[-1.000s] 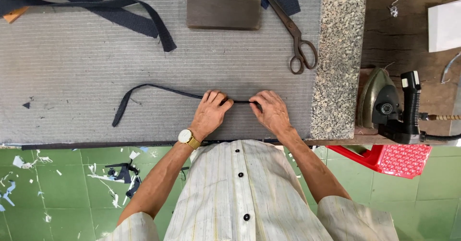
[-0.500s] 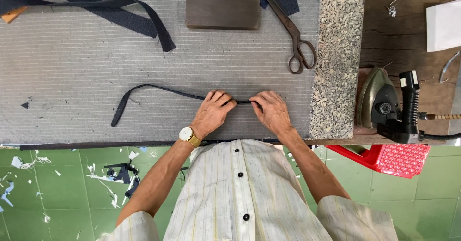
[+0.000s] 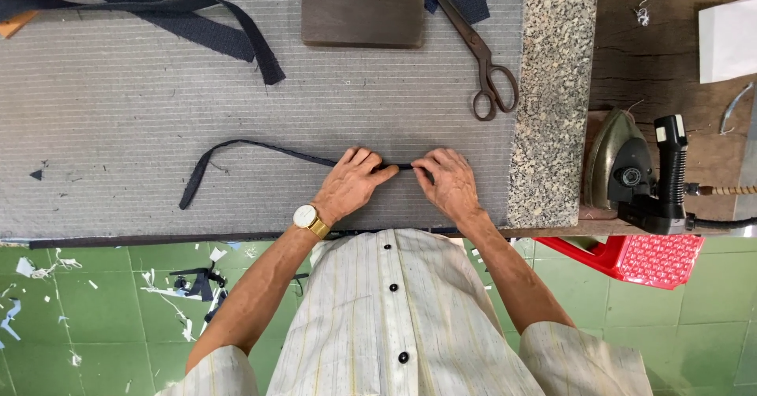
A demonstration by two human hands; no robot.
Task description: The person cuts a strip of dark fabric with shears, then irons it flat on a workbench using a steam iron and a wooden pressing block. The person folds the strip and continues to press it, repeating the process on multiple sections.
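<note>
— Pinching it from both sides, see? The left hand [image 3: 352,183] and the right hand [image 3: 446,181] each press fingertips down on that narrow dark fabric strip [image 3: 236,150], the fingers bunched close together, with a short bit of strip showing between the two hands.

— Where does the rest of it go?

— It runs off to the person's left across the grey padded table cover [image 3: 118,104], then bends down toward the near edge. It lies flat; only the end by the hands is held.

— What's around them?

— A wristwatch [image 3: 306,218] on the left wrist. Farther back, a dark rectangular block [image 3: 362,19], and rusty scissors [image 3: 475,49] lying closed beside it. A wider dark fabric band [image 3: 169,13] sits well apart at the far left. Past the speckled granite slab [image 3: 554,88], an iron [image 3: 631,171] rests on the wooden bench.
</note>
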